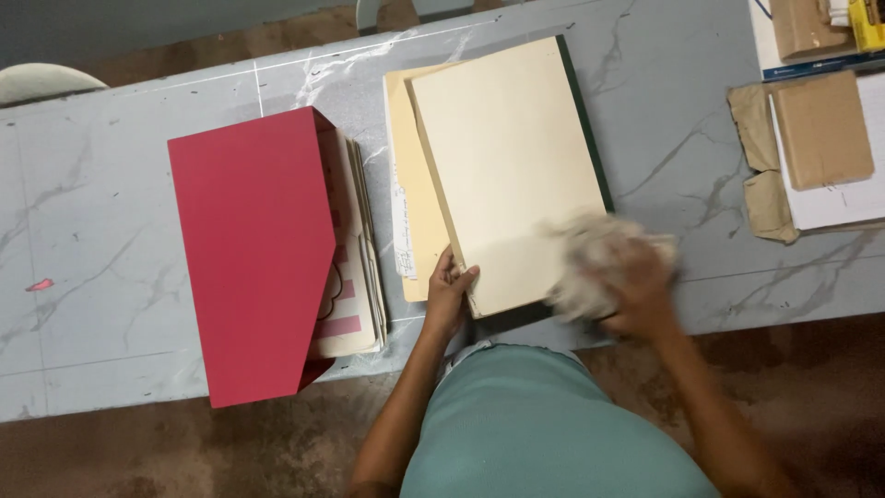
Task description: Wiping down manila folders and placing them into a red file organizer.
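Pinning the cream folder's lower-left corner, the left hand grips it; the right hand, clutching a cloth, sits lower-right.

The flat cardboard file holder was red, the paper folder cream, the crumpled cloth off-white, the worktop grey-blue with marble veining.

Your right hand and its pale cloth blur over the cream folder, whose sheets beneath stay hidden.
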